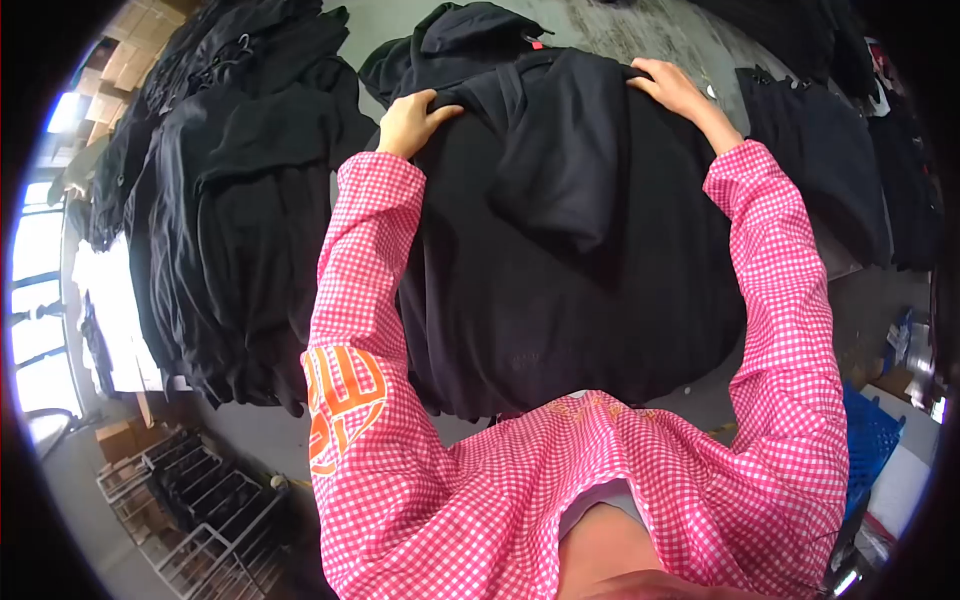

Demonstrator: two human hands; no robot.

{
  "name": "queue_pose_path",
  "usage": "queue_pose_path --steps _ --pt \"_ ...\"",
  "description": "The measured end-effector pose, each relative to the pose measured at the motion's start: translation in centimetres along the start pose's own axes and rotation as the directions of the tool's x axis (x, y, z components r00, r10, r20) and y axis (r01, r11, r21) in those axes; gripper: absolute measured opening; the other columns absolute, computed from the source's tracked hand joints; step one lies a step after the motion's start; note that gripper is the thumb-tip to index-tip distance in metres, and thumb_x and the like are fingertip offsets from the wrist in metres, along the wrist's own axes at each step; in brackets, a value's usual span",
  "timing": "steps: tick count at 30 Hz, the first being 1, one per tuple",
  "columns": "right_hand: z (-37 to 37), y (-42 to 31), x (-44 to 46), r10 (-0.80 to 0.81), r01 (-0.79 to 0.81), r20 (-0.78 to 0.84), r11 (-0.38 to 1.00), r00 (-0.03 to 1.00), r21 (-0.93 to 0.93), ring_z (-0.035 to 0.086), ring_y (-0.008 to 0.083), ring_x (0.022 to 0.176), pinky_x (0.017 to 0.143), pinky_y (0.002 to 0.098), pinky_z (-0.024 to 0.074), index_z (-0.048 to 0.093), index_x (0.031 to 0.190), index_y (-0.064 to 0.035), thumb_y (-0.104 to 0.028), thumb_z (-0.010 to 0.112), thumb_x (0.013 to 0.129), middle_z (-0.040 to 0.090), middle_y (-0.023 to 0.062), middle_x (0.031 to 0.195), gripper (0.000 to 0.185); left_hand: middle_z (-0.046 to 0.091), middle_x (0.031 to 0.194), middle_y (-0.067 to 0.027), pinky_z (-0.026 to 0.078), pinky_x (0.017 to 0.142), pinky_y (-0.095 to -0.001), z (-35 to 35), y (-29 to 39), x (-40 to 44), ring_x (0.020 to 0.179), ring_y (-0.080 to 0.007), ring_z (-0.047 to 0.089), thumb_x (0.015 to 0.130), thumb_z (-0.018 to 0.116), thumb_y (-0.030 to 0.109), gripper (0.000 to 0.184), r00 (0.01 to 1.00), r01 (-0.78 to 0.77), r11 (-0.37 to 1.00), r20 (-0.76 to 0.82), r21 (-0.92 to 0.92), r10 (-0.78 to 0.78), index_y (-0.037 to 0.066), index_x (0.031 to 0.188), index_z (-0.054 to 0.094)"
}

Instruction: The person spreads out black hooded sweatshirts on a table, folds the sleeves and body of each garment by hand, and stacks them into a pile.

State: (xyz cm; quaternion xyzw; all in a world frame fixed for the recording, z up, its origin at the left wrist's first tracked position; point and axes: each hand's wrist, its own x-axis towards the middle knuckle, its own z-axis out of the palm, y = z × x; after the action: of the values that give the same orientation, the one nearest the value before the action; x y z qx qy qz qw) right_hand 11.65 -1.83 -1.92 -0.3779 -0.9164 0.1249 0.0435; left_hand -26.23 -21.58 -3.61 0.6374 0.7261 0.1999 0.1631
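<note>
A black hooded sweatshirt (480, 290) lies spread in front of me, its hood (560, 150) flopped down toward my body. My left hand (418, 122) pinches the garment's upper left edge, thumb on top and the other fingers partly hidden behind the cloth. At the upper right edge, my right hand (672, 88) grips the fabric with the fingertips curled over it. Just beyond lies another dark hooded garment (470, 30) with a small red tag (536, 44). Pink checked sleeves cover both my arms.
A large pile of black garments (250, 220) hangs over the table edge on the left. More dark clothes (820, 160) lie on the right. A metal rack (210, 510) stands at lower left, and a blue plastic crate (872, 440) at lower right.
</note>
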Motion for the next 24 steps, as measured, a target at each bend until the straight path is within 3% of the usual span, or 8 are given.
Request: queue_pose_path --steps 4,8,11,14,16,18,21,24 --pt "1.6 0.4 0.3 0.036 -0.037 -0.048 0.999 0.998 -0.028 0.059 0.0334 0.091 0.074 0.0439 0.0455 0.056 0.107 -0.0116 -0.032 0.057 0.085 0.061 0.0127 0.102 0.03 0.063 0.071 -0.0146 0.048 0.062 -0.0393 1.3 -0.3 0.5 0.066 -0.0325 0.062 0.079 0.063 0.05 0.048 1.0 -0.009 0.998 0.007 0.066 0.009 0.003 0.073 0.055" --pt "3.1 -3.4 -4.6 0.184 -0.21 -0.108 0.923 0.977 -0.323 0.056 0.0317 0.099 0.079 0.0433 0.0445 0.052 0.115 -0.009 -0.034 0.059 0.084 0.056 0.0121 0.113 0.041 0.062 0.069 -0.0162 0.048 0.063 -0.0397 4.9 -0.2 -1.6 0.066 -0.0327 0.061 0.081 0.061 0.047 0.045 0.999 -0.004 0.994 -0.043 0.109 0.009 0.003 0.076 0.054" --pt "-2.0 -9.9 -9.6 0.108 -0.083 -0.419 0.994 0.902 0.077 0.053 0.0319 0.105 0.085 0.0421 0.0426 0.047 0.123 -0.0035 -0.04 0.064 0.079 0.053 0.0135 0.119 0.059 0.061 0.07 -0.0151 0.048 0.063 -0.0387 5.5 0.6 -1.5 0.064 -0.0318 0.06 0.083 0.06 0.046 0.043 0.999 -0.013 0.986 -0.034 0.167 0.019 0.003 0.08 0.054" --pt "-2.8 -18.1 -16.2 0.018 0.003 -0.26 0.997 0.965 0.081 0.05 0.0341 0.11 0.091 0.0412 0.0394 0.038 0.129 0.0031 -0.048 0.072 0.068 0.047 0.0201 0.125 0.086 0.06 0.071 -0.014 0.048 0.063 -0.0376 4.9 1.9 -1.0 0.063 -0.0308 0.058 0.085 0.059 0.044 0.042 0.999 -0.031 0.972 -0.033 0.231 0.04 0.003 0.085 0.053" --pt "1.4 -20.6 -19.4 0.071 -0.074 -0.222 0.997 0.973 -0.005 0.046 0.0367 0.115 0.095 0.0415 0.0368 0.03 0.133 0.0086 -0.051 0.077 0.06 0.042 0.0274 0.13 0.105 0.06 0.072 -0.013 0.048 0.062 -0.0378 3.5 3.7 -1.8 0.065 -0.0306 0.059 0.083 0.06 0.043 0.041 0.947 -0.111 0.958 -0.266 0.263 0.182 0.003 0.083 0.053" --pt "3.0 -21.9 -20.9 0.248 -0.224 -0.273 0.968 0.93 0.115 0.045 0.0357 0.118 0.098 0.0412 0.0351 0.038 0.13 0.0061 -0.029 0.077 0.065 0.045 0.0234 0.129 0.083 0.059 0.073 -0.012 0.048 0.062 -0.0381 2.1 5.9 -3.2 0.067 -0.0303 0.06 0.081 0.062 0.042 0.041 0.821 -0.179 0.933 -0.475 0.312 0.316 0.003 0.081 0.053" --pt "6.1 -20.4 -20.7 0.197 -0.176 -0.274 0.979 0.941 0.1 0.047 0.035 0.114 0.095 0.0399 0.0375 0.042 0.124 0.0059 -0.022 0.073 0.067 0.046 0.0221 0.127 0.07 0.057 0.074 -0.0099 0.047 0.059 -0.0362 1.5 10.4 -7.5 0.064 -0.0291 0.057 0.081 0.065 0.036 0.035 0.814 -0.194 0.945 -0.495 0.262 0.305 0.003 0.078 0.054" --pt "8.0 -18.6 -18.9 0.108 -0.072 -0.349 0.991 0.931 0.116 0.052 0.0328 0.103 0.087 0.0364 0.0424 0.05 0.11 0.0034 -0.007 0.064 0.07 0.051 0.0186 0.12 0.043 0.055 0.072 -0.0077 0.043 0.054 -0.0314 5.1 8.9 -9.1 0.058 -0.0222 0.051 0.082 0.064 0.031 0.031 0.996 0.077 0.968 0.07 -0.238 -0.062 0.004 0.071 0.054"
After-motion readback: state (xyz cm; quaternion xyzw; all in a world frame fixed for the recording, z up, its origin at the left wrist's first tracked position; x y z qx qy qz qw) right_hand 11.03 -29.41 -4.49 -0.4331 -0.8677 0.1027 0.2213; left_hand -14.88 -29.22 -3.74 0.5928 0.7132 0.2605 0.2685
